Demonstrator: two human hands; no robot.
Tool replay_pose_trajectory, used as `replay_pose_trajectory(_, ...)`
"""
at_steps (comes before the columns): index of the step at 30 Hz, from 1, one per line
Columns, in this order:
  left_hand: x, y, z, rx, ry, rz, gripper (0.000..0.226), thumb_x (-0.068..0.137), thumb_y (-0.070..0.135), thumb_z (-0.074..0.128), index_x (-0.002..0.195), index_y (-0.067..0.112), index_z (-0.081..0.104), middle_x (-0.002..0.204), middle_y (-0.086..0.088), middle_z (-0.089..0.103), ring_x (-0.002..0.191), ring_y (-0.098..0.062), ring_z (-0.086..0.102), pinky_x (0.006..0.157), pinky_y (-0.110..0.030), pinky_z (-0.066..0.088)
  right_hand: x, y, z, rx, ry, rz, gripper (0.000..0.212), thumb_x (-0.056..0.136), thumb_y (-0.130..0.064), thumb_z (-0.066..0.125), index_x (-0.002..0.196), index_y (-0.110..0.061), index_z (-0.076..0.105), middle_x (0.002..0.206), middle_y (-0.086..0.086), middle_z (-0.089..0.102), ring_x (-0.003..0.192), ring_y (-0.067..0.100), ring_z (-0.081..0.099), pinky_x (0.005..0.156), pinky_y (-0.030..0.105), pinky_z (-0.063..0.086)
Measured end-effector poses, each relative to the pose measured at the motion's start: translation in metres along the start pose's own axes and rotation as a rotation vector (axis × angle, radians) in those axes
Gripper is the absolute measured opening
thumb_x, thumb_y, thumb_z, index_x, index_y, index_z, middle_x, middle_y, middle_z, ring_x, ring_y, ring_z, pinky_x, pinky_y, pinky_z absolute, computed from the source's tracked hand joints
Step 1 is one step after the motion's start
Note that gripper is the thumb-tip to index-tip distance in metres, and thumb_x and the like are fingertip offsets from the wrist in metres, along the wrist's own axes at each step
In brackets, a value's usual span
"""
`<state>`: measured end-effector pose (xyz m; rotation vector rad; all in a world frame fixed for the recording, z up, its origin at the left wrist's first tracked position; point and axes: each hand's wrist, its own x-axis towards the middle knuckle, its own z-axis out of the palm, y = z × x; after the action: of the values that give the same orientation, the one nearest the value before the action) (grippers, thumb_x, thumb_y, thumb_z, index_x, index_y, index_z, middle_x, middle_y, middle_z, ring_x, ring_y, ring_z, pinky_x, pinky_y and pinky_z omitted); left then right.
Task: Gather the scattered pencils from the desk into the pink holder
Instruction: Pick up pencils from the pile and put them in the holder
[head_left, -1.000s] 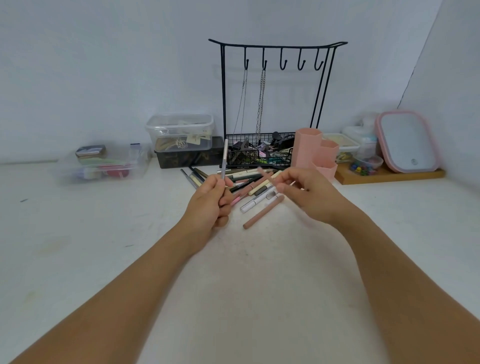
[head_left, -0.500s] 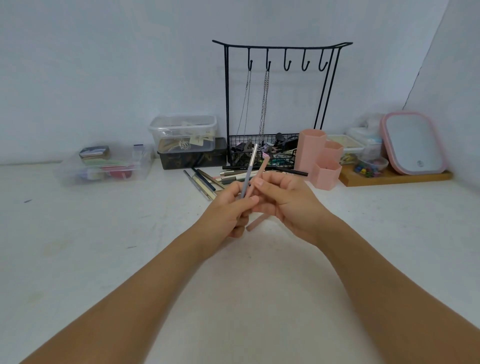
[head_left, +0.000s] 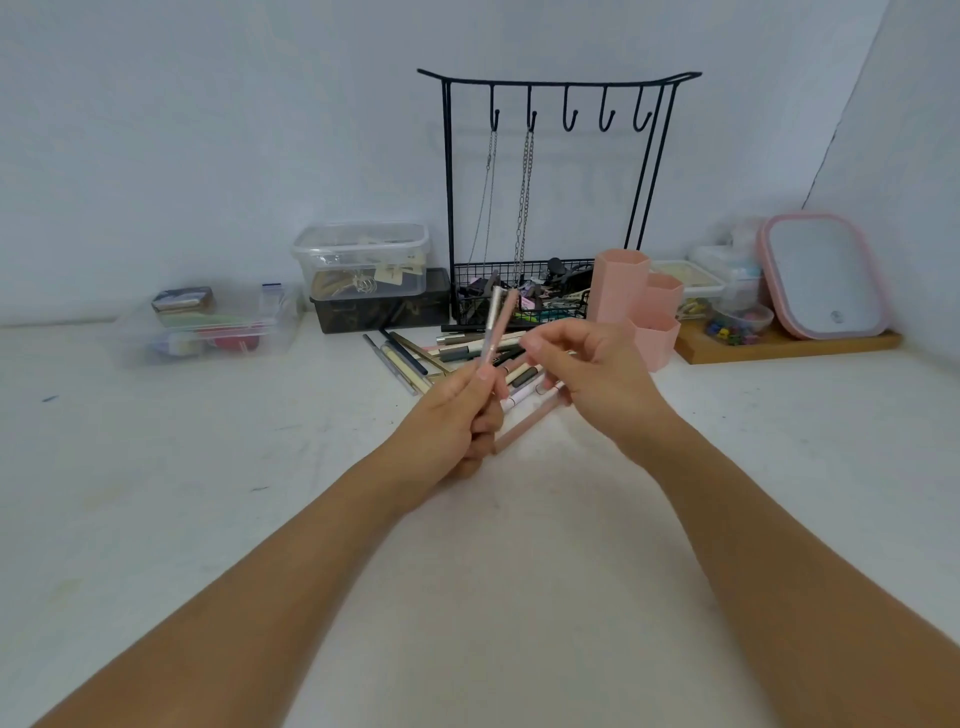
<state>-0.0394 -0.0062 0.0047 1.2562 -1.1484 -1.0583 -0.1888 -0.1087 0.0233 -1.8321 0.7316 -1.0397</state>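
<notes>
My left hand (head_left: 457, 415) grips two pencils (head_left: 494, 325), one grey-white and one pink, held upright side by side above the desk. My right hand (head_left: 587, 379) hovers just right of them with its fingers apart and nothing in it, over the pile. A heap of scattered pencils (head_left: 415, 358) lies on the white desk behind and under both hands, and one long pink pencil (head_left: 524, 428) lies nearest me. The pink holder (head_left: 639, 306), three hexagonal cups, stands at the right of the pile; I see nothing sticking out of it.
A black wire jewellery stand (head_left: 556, 208) with hanging chains and a full basket stands behind the pile. Clear plastic boxes (head_left: 363, 260) sit at the back left, a low clear tray (head_left: 208, 332) further left. A pink-rimmed mirror (head_left: 826, 275) leans on a wooden board at the right.
My right hand brought a pink pencil over and passed it to my left hand, which now holds two. My right hand has let go and drawn back to the right.
</notes>
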Motion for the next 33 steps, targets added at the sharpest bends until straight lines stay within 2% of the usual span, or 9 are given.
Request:
replay_pose_trajectory(3, 0.004, 0.001, -0.005, -0.109, 0.117, -0.023, 0.026, 0.111, 0.033, 0.035, 0.101, 0.019, 0.054, 0.062, 0.006, 0.038, 0.046, -0.008, 0.025, 0.038, -0.018, 0.021, 0.003, 0.01, -0.017, -0.493, -0.109, -0.088, 0.016, 0.09, -0.008, 0.07, 0.1, -0.02, 0.075, 0.094, -0.008, 0.07, 0.071, -0.005, 0.056, 0.068, 0.011, 0.043)
replay_pose_trajectory(5, 0.006, 0.002, -0.01, -0.154, 0.202, -0.047, 0.024, 0.111, 0.031, 0.035, 0.1, 0.02, 0.054, 0.06, 0.007, 0.035, 0.044, -0.006, 0.024, 0.036, -0.017, 0.021, 0.001, 0.015, -0.017, -0.626, -0.209, -0.083, 0.018, 0.088, -0.008, 0.072, 0.101, -0.02, 0.075, 0.102, -0.009, 0.068, 0.077, -0.005, 0.054, 0.071, 0.01, 0.039)
replay_pose_trajectory(8, 0.006, 0.006, -0.014, -0.197, 0.298, -0.049, 0.026, 0.109, 0.037, 0.042, 0.089, 0.02, 0.047, 0.058, 0.007, 0.031, 0.044, -0.007, 0.022, 0.037, -0.019, 0.018, -0.003, 0.016, -0.011, -0.738, -0.304, -0.07, 0.018, 0.09, -0.013, 0.071, 0.105, -0.023, 0.074, 0.101, -0.01, 0.062, 0.069, -0.007, 0.046, 0.063, 0.005, 0.037)
replay_pose_trajectory(11, 0.006, 0.007, -0.017, -0.192, 0.336, -0.045, 0.035, 0.106, 0.042, 0.046, 0.078, 0.023, 0.037, 0.056, 0.007, 0.029, 0.046, -0.009, 0.019, 0.039, -0.022, 0.015, -0.001, 0.013, -0.01, -0.788, -0.335, -0.076, 0.017, 0.092, -0.017, 0.07, 0.105, -0.025, 0.075, 0.104, -0.008, 0.06, 0.069, -0.005, 0.045, 0.059, 0.007, 0.035)
replay_pose_trajectory(16, 0.007, 0.002, -0.017, -0.13, 0.294, -0.057, 0.044, 0.106, 0.049, 0.04, 0.071, 0.024, 0.035, 0.058, 0.004, 0.028, 0.046, -0.011, 0.017, 0.039, -0.021, 0.014, -0.001, 0.013, -0.009, -0.79, -0.385, -0.081, 0.014, 0.093, -0.018, 0.069, 0.103, -0.024, 0.076, 0.105, 0.0, 0.058, 0.079, 0.005, 0.049, 0.07, 0.018, 0.04)
replay_pose_trajectory(19, 0.008, -0.001, -0.016, -0.085, 0.267, -0.038, 0.044, 0.106, 0.05, 0.037, 0.071, 0.024, 0.035, 0.06, 0.003, 0.029, 0.047, -0.011, 0.018, 0.044, -0.025, 0.011, -0.003, 0.016, -0.01, -0.654, -0.344, -0.09, 0.01, 0.093, -0.019, 0.07, 0.095, -0.028, 0.073, 0.103, -0.001, 0.061, 0.085, 0.013, 0.055, 0.076, 0.026, 0.046)
replay_pose_trajectory(22, 0.009, -0.002, -0.015, -0.078, 0.242, -0.018, 0.043, 0.107, 0.049, 0.035, 0.073, 0.022, 0.037, 0.061, 0.004, 0.032, 0.046, -0.009, 0.021, 0.043, -0.025, 0.013, -0.001, 0.015, -0.009, -0.443, -0.235, -0.056, 0.014, 0.096, -0.018, 0.064, 0.088, -0.029, 0.067, 0.096, -0.005, 0.065, 0.078, 0.019, 0.056, 0.073, 0.032, 0.047)
replay_pose_trajectory(28, 0.005, 0.0, -0.009, -0.113, 0.18, -0.033, 0.037, 0.108, 0.045, 0.035, 0.084, 0.02, 0.049, 0.06, 0.006, 0.032, 0.047, -0.009, 0.021, 0.047, -0.027, 0.013, 0.002, 0.003, -0.009, 0.15, -0.105, 0.093, 0.01, 0.102, -0.008, 0.053, 0.109, -0.005, 0.058, 0.079, 0.005, 0.066, 0.059, 0.012, 0.057, 0.055, 0.024, 0.048)
replay_pose_trajectory(33, 0.003, 0.001, -0.006, -0.106, 0.145, -0.086, 0.039, 0.107, 0.048, 0.036, 0.085, 0.021, 0.053, 0.058, 0.007, 0.027, 0.045, -0.008, 0.02, 0.04, -0.019, 0.016, -0.001, -0.008, 0.001, 0.493, -0.171, 0.165, 0.024, 0.1, -0.003, 0.054, 0.124, -0.001, 0.054, 0.092, 0.018, 0.07, 0.065, 0.017, 0.064, 0.063, 0.025, 0.057)
